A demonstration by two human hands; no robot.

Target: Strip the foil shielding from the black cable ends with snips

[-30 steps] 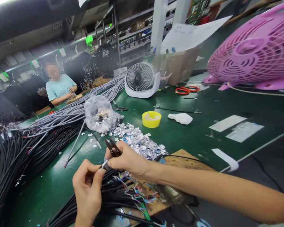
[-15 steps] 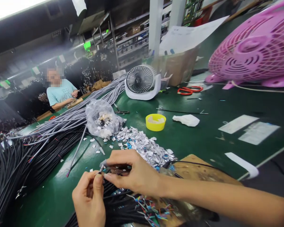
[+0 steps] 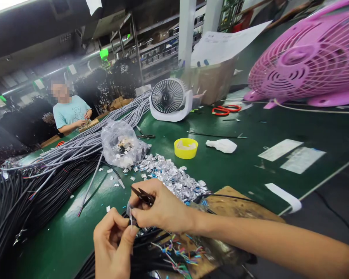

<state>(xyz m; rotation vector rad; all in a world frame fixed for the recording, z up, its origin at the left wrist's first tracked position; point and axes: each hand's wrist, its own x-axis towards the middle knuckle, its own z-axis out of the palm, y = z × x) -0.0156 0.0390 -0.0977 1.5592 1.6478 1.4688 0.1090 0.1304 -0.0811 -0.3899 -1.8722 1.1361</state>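
My left hand (image 3: 113, 242) is closed, thumb and forefinger pinching the end of a cable (image 3: 130, 217), with a pale strand standing up from it. Against that same end press the thumb and forefinger of my right hand (image 3: 161, 205). Tucked in the right palm is a pair of dark snips (image 3: 143, 195), its blades pointing up and left. The fingers partly hide what is between their tips. Below the hands lie black cables with stripped coloured wire ends (image 3: 177, 248), over a worn wooden board (image 3: 235, 207).
Behind my hands spreads a heap of foil scraps (image 3: 174, 176), beside a plastic bag (image 3: 120, 143) of scraps. Bundled cables (image 3: 61, 170) fill the left. Further back stand a yellow dish (image 3: 186, 153), white fan (image 3: 170, 100), red-handled scissors (image 3: 226, 110) and pink fan (image 3: 302, 66). A co-worker (image 3: 72, 110) sits across.
My right hand has turned, so the snips' blades now show above its fingers. The left hand has shifted slightly right and down, still pinching the cable end. The view has drifted a little.
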